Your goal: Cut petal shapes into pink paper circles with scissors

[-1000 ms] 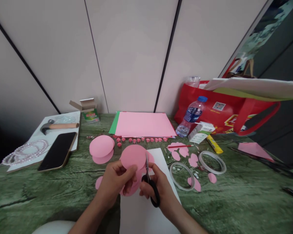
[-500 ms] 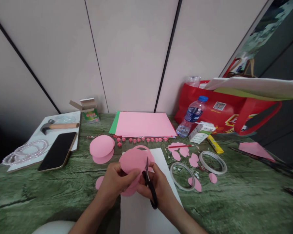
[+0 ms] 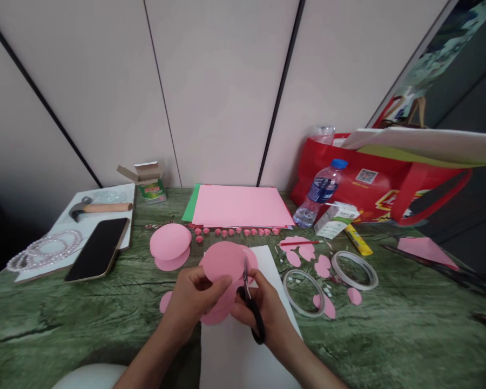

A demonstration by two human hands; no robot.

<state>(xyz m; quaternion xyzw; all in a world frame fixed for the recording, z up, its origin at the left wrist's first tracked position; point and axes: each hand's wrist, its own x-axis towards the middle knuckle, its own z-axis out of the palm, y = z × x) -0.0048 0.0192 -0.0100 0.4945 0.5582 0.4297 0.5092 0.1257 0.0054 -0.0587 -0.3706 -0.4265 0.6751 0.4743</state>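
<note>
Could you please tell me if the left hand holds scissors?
No, the right hand holds the black-handled scissors, while the left hand holds a pink paper circle.

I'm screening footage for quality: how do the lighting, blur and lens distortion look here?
Head view: light is soft, with no harsh glare on the smartphone; head view: the held pink paper disc looks darker than the pink paper sheets behind; head view: wall seams slant, suggesting wide-angle distortion; head view: slight softness leaves small print on the drink carton unreadable.

We see a hammer (image 3: 107,207), phone (image 3: 99,249) and looped beads (image 3: 44,256) at left, and a bottle (image 3: 322,190) beside a red bag (image 3: 353,190) at right.
</note>
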